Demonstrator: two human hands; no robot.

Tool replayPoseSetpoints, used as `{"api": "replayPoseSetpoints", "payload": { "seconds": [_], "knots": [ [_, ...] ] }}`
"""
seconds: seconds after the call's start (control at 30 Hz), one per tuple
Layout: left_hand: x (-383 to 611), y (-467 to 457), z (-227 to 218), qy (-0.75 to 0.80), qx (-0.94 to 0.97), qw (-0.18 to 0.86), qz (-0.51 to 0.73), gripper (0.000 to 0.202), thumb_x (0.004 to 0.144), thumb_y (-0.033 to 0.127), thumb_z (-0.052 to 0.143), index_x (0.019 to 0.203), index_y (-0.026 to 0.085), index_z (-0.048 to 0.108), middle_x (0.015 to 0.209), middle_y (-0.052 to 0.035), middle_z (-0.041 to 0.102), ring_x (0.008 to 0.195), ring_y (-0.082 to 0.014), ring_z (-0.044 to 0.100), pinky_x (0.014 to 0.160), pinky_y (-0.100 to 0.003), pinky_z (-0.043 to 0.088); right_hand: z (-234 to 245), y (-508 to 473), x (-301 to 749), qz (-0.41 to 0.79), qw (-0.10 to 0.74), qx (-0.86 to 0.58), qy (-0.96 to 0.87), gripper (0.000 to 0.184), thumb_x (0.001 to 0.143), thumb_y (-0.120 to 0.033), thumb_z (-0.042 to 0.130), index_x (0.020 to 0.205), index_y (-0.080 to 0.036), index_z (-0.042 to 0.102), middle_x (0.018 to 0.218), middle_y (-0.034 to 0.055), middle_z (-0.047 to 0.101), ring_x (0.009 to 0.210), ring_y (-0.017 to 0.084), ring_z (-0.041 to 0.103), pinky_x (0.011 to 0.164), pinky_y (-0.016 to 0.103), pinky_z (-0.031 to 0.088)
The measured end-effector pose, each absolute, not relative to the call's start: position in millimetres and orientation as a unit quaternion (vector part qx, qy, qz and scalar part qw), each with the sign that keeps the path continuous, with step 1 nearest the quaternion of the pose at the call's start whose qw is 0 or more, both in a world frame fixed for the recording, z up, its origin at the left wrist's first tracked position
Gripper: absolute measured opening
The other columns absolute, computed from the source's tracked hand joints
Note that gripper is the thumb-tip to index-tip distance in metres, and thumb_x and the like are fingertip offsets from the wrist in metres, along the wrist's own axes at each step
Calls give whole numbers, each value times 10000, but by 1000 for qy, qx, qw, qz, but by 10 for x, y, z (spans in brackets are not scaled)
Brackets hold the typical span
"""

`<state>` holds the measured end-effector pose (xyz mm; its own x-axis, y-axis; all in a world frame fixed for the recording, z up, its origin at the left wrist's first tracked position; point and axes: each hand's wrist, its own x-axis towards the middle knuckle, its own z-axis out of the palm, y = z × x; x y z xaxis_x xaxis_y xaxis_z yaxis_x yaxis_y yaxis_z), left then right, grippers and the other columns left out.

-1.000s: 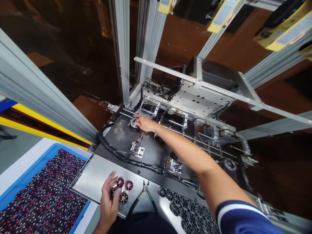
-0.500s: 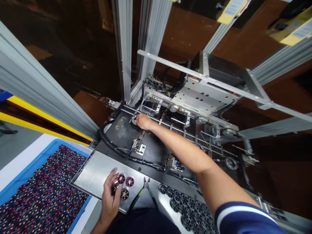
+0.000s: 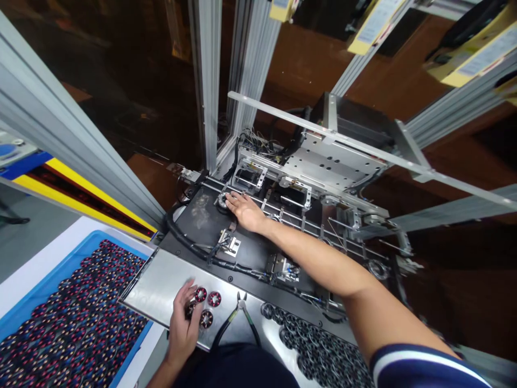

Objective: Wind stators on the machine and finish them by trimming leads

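Note:
My right hand (image 3: 247,212) reaches across the machine with its fingers stretched out and slightly apart. Its fingertips are at the edge of a round part seated in a fixture (image 3: 222,201); whether they touch it is hard to tell. Over the metal tray, my left hand (image 3: 182,320) curls its thumb and fingers around a copper-wound motor stator (image 3: 189,309), which is partly covered by the hand. Beside it lie three more stators, two with red faces (image 3: 214,299) and one coppery (image 3: 206,319).
Cutting pliers (image 3: 241,307) lie with spread handles on the metal tray (image 3: 149,285). Many dark rings (image 3: 319,339) are piled to the right. A blue bin (image 3: 95,237) full of stators stands at left. Rails, cables (image 3: 189,245) and a long metal bar (image 3: 283,113) surround my right arm.
My right hand has gone from a pinch at the round part to outstretched fingers, shifting slightly right and toward me. My left hand keeps its place. The camera view has tilted slightly.

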<state>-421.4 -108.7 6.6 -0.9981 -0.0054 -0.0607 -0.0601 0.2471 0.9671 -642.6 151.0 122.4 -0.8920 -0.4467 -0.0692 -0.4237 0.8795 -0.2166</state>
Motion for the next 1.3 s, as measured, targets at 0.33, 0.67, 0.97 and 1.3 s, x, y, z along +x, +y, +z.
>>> {"api": "replayPoseSetpoints", "payload": {
  "seconds": [0.33, 0.67, 0.97, 1.3],
  "knots": [
    [-4181, -1216, 80, 802, 20, -46, 595, 580, 884, 337, 597, 1390, 155, 380, 1393, -215, 517, 1268, -298, 537, 1071, -508, 421, 2004, 1486, -5666, -108, -38, -208, 971, 539, 909, -72, 429, 1444, -56, 367, 1590, 213, 240, 1502, 302, 122, 1167, 543, 248],
    [-3958, -1368, 506, 793, 75, -101, 596, 697, 751, 254, 739, 1359, 167, 409, 1386, -208, 523, 1306, -342, 501, 1075, -571, 390, 1020, 1901, -2310, -234, -160, 24, 959, 354, 886, -141, 531, 1220, -255, 563, 1014, 135, 640, 949, 293, 635, 804, 512, 577],
    [-3803, -849, 901, 779, 151, -7, 609, 616, 770, 286, 720, 1319, 184, 460, 1370, -164, 546, 1259, -299, 544, 1083, -512, 411, 432, 1627, -1865, -232, -88, 110, 963, 169, 853, -144, 585, 971, -236, 665, 1062, 159, 623, 957, 335, 605, 779, 547, 552],
    [-3616, -595, 1195, 710, 138, 323, 610, 386, 769, 430, 728, 1060, 177, 702, 1018, -130, 742, 943, -290, 706, 877, -469, 551, 847, 1397, -2445, -374, -128, -20, 918, 188, 715, -165, 659, 886, -208, 594, 902, 80, 676, 827, 226, 656, 746, 362, 576]
  ]
}}
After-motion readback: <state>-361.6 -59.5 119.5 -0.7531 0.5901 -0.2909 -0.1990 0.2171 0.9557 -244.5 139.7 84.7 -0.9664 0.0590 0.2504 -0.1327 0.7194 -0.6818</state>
